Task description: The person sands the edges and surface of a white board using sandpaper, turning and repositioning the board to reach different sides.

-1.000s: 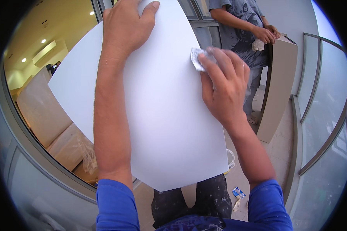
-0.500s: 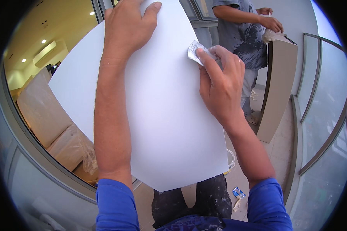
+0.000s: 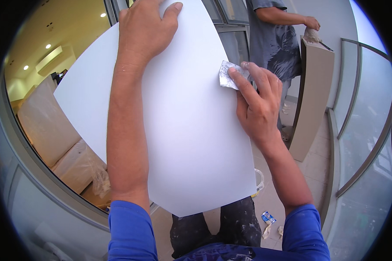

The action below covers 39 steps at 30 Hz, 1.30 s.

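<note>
A large smooth white panel (image 3: 196,143) fills the middle of the view, its lower edge in front of my legs. My left hand (image 3: 148,30) holds the panel near its top; the thumb lies on the white face, and the fingertips are cut off by the picture's upper edge. At the panel's right edge my right hand (image 3: 261,100) pinches a small folded piece of sandpaper (image 3: 227,75), grey-white and speckled. The sandpaper lies against the panel's edge, with the index finger pressed on it.
On the right a co-worker in a grey shirt (image 3: 272,48) holds a pale rag (image 3: 311,35) on top of a tall beige cabinet (image 3: 313,100). Behind is a glass railing (image 3: 361,108). A bucket (image 3: 259,180) and a blue wrapper (image 3: 268,216) are on the floor. Wrapped boxes (image 3: 52,126) stand left.
My right hand has moved down and slightly right along the panel's edge with the sandpaper. My left hand stays put. The co-worker's rag has shifted on the cabinet top.
</note>
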{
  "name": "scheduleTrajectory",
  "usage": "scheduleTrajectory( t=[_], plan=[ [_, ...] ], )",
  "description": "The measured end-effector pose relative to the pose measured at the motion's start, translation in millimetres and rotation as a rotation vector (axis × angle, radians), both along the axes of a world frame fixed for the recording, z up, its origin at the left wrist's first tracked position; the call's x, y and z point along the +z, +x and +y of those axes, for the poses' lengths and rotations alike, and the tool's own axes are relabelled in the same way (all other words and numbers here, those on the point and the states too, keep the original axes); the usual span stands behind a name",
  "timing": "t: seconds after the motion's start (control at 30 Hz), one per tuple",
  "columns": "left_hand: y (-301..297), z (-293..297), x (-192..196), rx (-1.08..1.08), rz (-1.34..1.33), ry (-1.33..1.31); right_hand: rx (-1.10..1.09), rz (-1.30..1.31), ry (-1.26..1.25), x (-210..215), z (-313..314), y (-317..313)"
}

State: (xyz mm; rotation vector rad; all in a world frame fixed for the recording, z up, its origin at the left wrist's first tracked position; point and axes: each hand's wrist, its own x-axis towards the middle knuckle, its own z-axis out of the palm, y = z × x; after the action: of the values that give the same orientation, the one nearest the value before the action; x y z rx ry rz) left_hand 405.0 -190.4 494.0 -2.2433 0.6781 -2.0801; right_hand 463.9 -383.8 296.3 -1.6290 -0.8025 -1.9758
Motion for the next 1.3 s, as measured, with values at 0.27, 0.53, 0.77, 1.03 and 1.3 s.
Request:
scheduleTrajectory(
  t=[0.27, 0.53, 0.77, 1.03, 1.3],
  plan=[
    [0.9, -1.6, -0.2, -0.03, -0.035, 0.009, -0.107, -0.186, -0.044, 74.7, -4.8, 9.6],
    [3.2, 2.3, -0.1, -0.044, 0.02, -0.027, -0.099, -0.113, -0.088, 45.1, -12.2, 4.6],
    [-6.1, -4.7, -3.6, 0.011, -0.028, 0.019, -0.099, -0.117, -0.079, 47.6, -9.1, 5.9],
    [-3.6, -4.2, -0.6, -0.011, -0.027, 0.019, -0.119, -0.239, -0.048, 83.4, -9.9, 9.1],
    [-6.3, -0.9, -2.4, 0.022, -0.043, 0.038, -0.169, -0.135, -0.093, 71.1, -5.8, -5.3]
  ],
)
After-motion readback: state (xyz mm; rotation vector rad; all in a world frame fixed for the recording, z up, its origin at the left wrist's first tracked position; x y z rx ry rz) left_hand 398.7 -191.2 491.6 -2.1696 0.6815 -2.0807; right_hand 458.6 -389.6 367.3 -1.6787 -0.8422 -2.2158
